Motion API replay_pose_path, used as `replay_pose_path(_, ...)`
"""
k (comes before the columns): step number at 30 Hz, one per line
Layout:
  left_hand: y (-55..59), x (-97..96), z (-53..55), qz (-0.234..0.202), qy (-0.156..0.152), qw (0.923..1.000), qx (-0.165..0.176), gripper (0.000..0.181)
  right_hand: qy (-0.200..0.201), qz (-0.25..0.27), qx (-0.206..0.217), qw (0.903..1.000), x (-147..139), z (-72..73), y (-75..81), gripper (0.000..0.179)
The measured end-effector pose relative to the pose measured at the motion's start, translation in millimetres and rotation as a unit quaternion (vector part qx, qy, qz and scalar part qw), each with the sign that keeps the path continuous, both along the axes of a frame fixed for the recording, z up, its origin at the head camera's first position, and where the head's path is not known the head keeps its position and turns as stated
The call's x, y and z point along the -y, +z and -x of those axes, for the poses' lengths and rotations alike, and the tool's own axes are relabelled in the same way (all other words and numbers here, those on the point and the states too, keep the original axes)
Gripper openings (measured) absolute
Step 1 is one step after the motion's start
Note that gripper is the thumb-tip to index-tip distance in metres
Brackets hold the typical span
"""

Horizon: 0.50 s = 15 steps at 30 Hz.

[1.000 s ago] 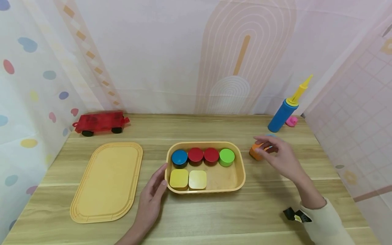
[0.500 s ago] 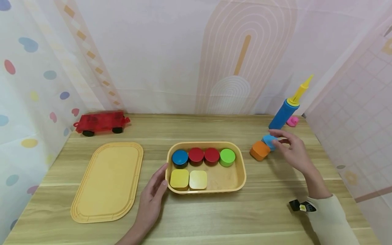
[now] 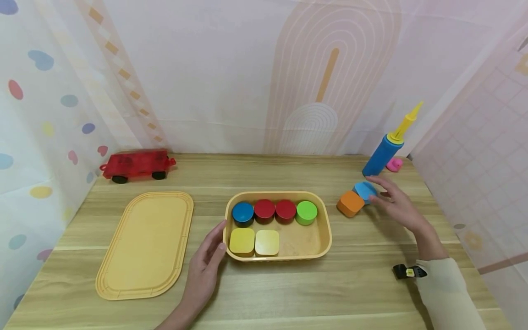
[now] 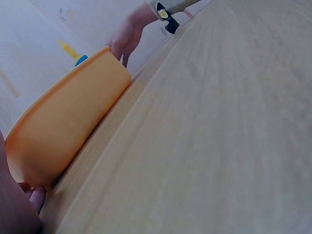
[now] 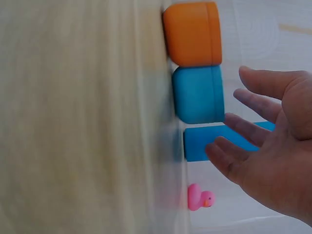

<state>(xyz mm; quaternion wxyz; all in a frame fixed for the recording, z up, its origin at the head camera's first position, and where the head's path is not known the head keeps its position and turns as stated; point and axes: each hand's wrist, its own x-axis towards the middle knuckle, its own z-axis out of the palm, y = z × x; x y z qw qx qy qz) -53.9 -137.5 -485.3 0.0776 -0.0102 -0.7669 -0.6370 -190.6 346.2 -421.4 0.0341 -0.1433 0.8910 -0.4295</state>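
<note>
Head: light-blue block (image 3: 365,192) was located at two o'clock from tan tub (image 3: 303,240); right hand (image 3: 398,206), fingers parted, unladen, was poised beside it; left hand (image 3: 204,263), fingers relaxed, was laid at tub's nine o'clock. Left wrist: tub was shown, stiff-looking. Right wrist: block was judged light, hard, smooth; best pinched by opposite sides.

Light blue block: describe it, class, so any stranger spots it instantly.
On the head view's wooden table, find the yellowish bin. To its right sits the orange block. Between that and the blue pump is the light blue block, paler and squatter than the pump, and not orange.
</note>
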Motion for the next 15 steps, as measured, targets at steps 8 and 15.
replay_pose_path(8,-0.2,0.4,0.0,-0.002,-0.001,1.0000,0.000,0.046,0.034,-0.014,0.030,0.9989,-5.8,6.3,-4.7,0.063)
replay_pose_path(15,0.3,0.8,0.2,0.002,-0.003,1.0000,0.003,0.046,0.039,-0.020,0.063,0.9971,-8.9,9.5,-7.4,0.066)
